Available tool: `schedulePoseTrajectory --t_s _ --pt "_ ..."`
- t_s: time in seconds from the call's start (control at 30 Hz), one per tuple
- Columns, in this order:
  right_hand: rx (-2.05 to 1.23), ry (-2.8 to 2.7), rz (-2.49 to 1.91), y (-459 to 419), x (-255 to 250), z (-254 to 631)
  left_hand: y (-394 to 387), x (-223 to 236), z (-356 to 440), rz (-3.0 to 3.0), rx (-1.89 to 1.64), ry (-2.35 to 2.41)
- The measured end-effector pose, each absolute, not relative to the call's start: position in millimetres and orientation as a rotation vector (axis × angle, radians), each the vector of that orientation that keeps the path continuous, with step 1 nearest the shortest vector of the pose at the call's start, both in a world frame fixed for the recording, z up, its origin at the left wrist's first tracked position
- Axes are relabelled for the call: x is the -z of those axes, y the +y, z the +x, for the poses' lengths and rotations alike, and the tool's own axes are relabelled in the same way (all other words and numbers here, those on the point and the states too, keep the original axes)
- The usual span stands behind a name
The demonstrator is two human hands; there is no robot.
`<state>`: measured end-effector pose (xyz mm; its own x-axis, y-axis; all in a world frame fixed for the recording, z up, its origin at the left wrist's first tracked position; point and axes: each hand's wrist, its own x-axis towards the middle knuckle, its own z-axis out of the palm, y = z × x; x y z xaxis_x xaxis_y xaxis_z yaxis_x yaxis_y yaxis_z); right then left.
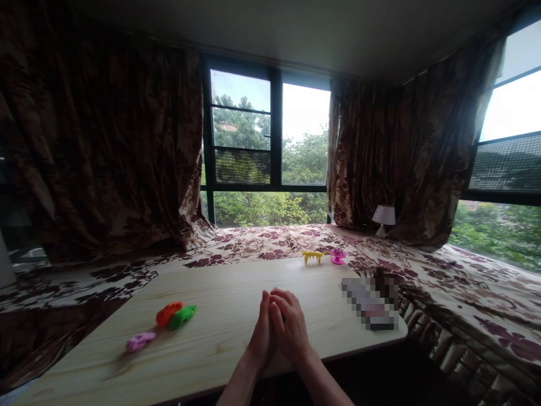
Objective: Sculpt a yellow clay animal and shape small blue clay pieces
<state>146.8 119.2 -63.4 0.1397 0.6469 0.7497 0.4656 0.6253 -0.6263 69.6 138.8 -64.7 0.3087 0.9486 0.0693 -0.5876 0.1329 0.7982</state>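
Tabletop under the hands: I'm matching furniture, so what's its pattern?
The tabletop shows light-brown wood grain on pale cream; see the head view.

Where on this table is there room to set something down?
The widest bare tabletop lies between the green toy and the left hand. A narrower patch lies between the right hand and the pixelated item. It's crowded around the orange toy and pink toy, and by the yellow toy and magenta toy.

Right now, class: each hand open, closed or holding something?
Left hand: against the right, palm hidden; cannot be told.
Right hand: fingers bent toward the left, palm hidden; cannot be told.
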Motion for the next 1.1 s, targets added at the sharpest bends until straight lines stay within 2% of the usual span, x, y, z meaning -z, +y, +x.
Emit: schedulePoseTrajectory --t_s 0.33,0.57,0.97,1.1 --pt "-0.304 -1.225 -1.068 141.5 89.2 152.4 145.7 68.5 61.1 0.764 -1.022 0.408" --pt "-0.215 -1.291 -1.032 135.7 77.6 154.6 138.1 60.1 63.4 0.799 -0.94 0.384" --pt "-0.15 -1.321 -1.046 138.5 81.6 161.6 152.6 78.0 62.8 0.849 -1.23 0.505" --pt "-0.103 -1.483 -0.981 126.2 70.9 154.2 148.2 71.8 64.4 0.816 -1.243 0.463"
